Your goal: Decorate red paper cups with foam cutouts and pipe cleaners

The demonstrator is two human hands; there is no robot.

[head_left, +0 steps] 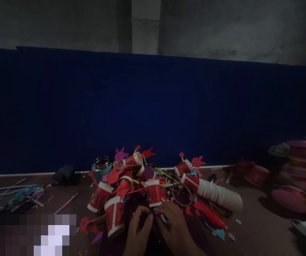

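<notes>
My left hand (139,227) is low in the middle of the view, its thumb and fingers curled toward each other. Close beside it, my right hand (173,222) has its fingers bent inward. The fingertips of both almost meet; a small thing may be between them, too dark to name. Just beyond them a red-and-white paper cup (153,192) stands in a pile of similar cups. To the left, another paper cup (114,215) leans. Red paper cut-outs (123,188) are fixed to several cups.
A row of nested paper cups (220,193) lies at the right. Behind the pile stands a teal flask (102,169) without a lid. A blue board (153,113) closes off the back. Scraps and sticks (66,204) litter the left; blurred red cups (302,170) are stacked far right.
</notes>
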